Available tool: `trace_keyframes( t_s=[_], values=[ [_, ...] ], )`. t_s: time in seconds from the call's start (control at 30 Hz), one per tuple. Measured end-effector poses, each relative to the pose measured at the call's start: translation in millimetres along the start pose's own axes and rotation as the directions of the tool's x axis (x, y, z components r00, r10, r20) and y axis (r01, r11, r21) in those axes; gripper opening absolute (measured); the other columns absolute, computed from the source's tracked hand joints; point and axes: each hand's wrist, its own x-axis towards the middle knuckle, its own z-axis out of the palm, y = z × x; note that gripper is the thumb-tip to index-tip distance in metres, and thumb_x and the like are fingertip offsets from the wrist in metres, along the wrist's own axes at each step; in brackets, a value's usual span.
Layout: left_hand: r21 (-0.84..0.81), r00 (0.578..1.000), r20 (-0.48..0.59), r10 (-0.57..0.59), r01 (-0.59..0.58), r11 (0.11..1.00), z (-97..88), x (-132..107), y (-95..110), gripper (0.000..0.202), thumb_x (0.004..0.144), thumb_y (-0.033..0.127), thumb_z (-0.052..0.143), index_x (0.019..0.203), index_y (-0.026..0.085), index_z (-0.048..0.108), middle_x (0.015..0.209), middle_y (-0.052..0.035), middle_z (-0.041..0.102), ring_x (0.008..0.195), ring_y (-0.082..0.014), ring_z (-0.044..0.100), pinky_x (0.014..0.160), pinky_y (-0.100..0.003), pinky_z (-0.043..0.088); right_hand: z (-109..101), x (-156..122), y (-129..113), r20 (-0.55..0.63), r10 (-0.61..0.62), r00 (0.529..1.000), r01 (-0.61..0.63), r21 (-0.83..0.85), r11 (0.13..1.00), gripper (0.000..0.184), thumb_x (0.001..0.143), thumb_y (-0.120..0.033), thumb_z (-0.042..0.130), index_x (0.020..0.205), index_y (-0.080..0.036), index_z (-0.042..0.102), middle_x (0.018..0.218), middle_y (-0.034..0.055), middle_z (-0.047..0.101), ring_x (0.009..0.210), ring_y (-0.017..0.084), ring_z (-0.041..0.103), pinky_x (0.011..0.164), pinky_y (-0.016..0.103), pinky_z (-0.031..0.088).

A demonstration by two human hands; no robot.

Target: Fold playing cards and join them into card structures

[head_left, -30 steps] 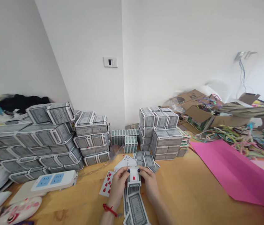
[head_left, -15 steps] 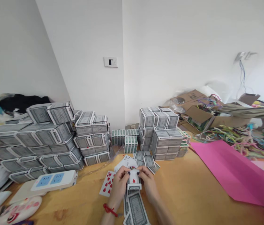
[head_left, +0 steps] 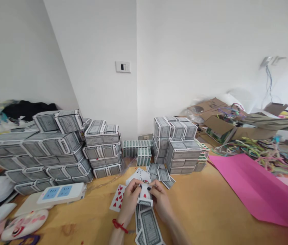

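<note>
Both of my hands meet over the table around one playing card (head_left: 145,196) with a red heart on its white face. Its near end is folded up, showing the patterned grey back. My left hand (head_left: 131,196), with a red string bracelet at the wrist, pinches the card's left side. The fingers of my right hand (head_left: 160,196) close on its right side. Below the hands lie several face-down cards (head_left: 151,226). A card with red hearts (head_left: 117,199) rests left of my left hand, and white-faced cards (head_left: 138,176) are fanned just beyond.
Blocks folded from cards are stacked at the left (head_left: 51,149), centre-left (head_left: 103,146) and right (head_left: 183,149). Green card blocks (head_left: 144,156) stand between them. Also here are a power strip (head_left: 61,193), a pink sheet (head_left: 256,190), cardboard boxes (head_left: 219,127) and colourful yarn-like strands (head_left: 256,148).
The camera view has shifted slightly, so the surroundings sit a little further right. My hands still pinch the same card, which is tilted slightly differently.
</note>
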Motion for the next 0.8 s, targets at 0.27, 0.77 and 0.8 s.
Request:
trace_keyframes(
  t_s=[0.27,0.77,0.8],
  values=[
    [0.006,0.998,0.059,-0.032,0.032,0.999,0.1,0.8,-2.1,0.011,0.059,0.020,0.047,0.069,0.017,0.051,0.053,0.0057,0.045,0.049,-0.0089,0.040,0.045,-0.018,0.031,0.1,-1.3,-0.8,-0.022,0.005,1.000,-0.005,-0.009,1.000,0.010,0.059,-0.020,0.055,0.063,-0.020,0.046,0.053,-0.0062,0.041,0.046,0.009,0.038,0.045,0.019,0.029],
    [0.046,0.999,0.039,0.033,-0.034,0.998,-0.1,-1.6,-2.1,0.007,0.062,0.019,0.047,0.064,0.017,0.053,0.055,0.0047,0.046,0.052,-0.0093,0.041,0.049,-0.018,0.032,-1.5,1.9,-0.3,-0.033,-0.045,0.998,0.045,-0.013,0.999,0.004,0.057,-0.015,0.051,0.058,-0.019,0.049,0.051,-0.0055,0.042,0.046,0.009,0.036,0.045,0.020,0.026],
    [0.046,0.999,0.036,0.034,-0.035,0.998,0.5,-1.8,-2.3,0.006,0.062,0.019,0.047,0.063,0.017,0.053,0.054,0.0048,0.046,0.052,-0.0094,0.041,0.049,-0.018,0.031,-1.1,1.5,-1.4,-0.031,-0.039,0.999,0.039,-0.005,0.999,0.005,0.056,-0.015,0.051,0.058,-0.019,0.050,0.051,-0.0054,0.043,0.046,0.009,0.037,0.045,0.020,0.027]
  ],
)
